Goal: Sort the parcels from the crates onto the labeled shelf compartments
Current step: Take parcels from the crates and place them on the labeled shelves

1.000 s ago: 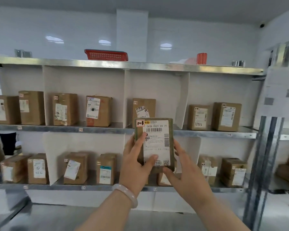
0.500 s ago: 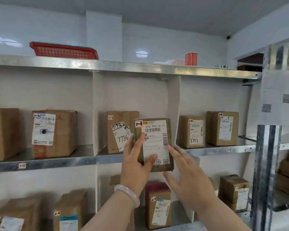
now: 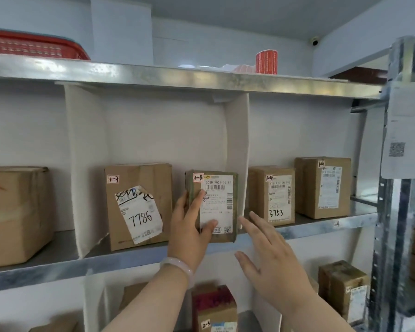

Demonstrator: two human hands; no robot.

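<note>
A small brown parcel with a white shipping label and a red-edged "1-3" sticker stands upright at the front of the middle shelf, in the compartment between two white dividers. My left hand, a pale bangle on its wrist, grips the parcel's left side with the thumb across the label. My right hand hovers open just right of and below the parcel, fingers spread, not touching it. Another "1-3" box marked 7786 stands in the same compartment to the left.
A white divider stands right of the parcel; beyond it are two boxes tagged 1-4. A red basket and a red tape roll sit on the top shelf. More boxes fill the lower shelf. A metal upright stands at right.
I have come closer to the shelf. The parcel has moved up and forward into the 1-3 compartment, and my right hand has come off it and opened.
</note>
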